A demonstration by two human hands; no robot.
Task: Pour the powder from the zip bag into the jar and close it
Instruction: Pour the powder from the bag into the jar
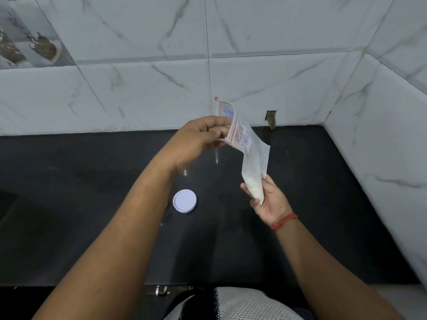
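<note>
A clear zip bag (250, 153) with a red zip strip and a handwritten label hangs in the air above the black counter. White powder is gathered in its lower corner. My left hand (203, 135) pinches the bag's top edge by the zip. My right hand (269, 199), with a red thread on the wrist, grips the powder-filled bottom corner. A white round jar lid (184, 201) lies flat on the counter below my left forearm. I cannot see the jar; my left arm may hide it.
The black counter (323, 204) runs to marble-tiled walls at the back and right, meeting in a corner (324, 125). A small hole in the back wall (270, 118) sits just above the counter. The front edge is near my body.
</note>
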